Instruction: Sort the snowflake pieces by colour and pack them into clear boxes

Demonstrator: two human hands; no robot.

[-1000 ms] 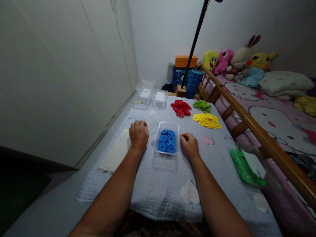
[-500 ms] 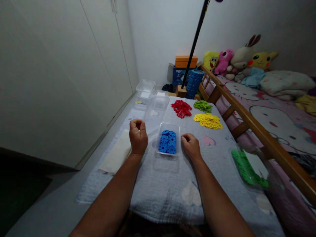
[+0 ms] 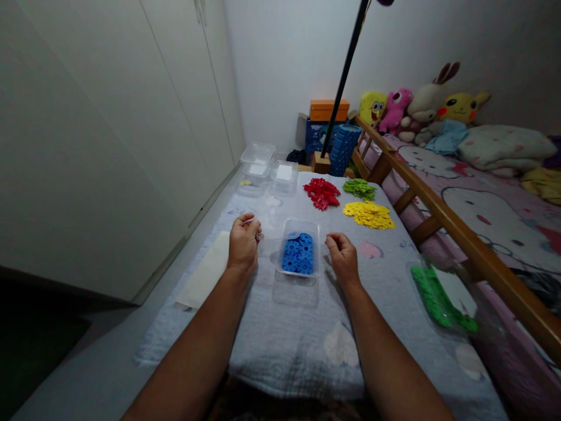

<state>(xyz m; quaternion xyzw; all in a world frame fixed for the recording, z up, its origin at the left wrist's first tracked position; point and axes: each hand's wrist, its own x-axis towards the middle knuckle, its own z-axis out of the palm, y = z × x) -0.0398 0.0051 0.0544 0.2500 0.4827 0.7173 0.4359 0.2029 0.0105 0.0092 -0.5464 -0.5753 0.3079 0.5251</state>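
Note:
A clear plastic tub (image 3: 317,257) stands on the cloth between my hands, with blue snowflake-shaped building pieces (image 3: 298,255) inside. My left hand (image 3: 243,241) is closed to the left of the tub, its fingers around a thin, clear plastic lid (image 3: 259,236) that is hard to make out against the cloth. To the right of the tub is my right hand (image 3: 342,257), thumb and fingertips pressed together close to the rim. Whether anything is between those fingertips, I cannot tell.
Beyond the tub lie piles of red (image 3: 322,193), light green (image 3: 359,188) and yellow pieces (image 3: 369,215). Clear containers (image 3: 258,155) stand at the far left. A beige cloth (image 3: 204,275) lies left; a clear pack of green pieces (image 3: 438,298) sits right, beside a wooden bed rail (image 3: 464,228).
My left hand has turned and its fingers have shifted, with clear plastic now showing at them. The clear sheet beyond has moved off the far containers. My right hand has lifted slightly.

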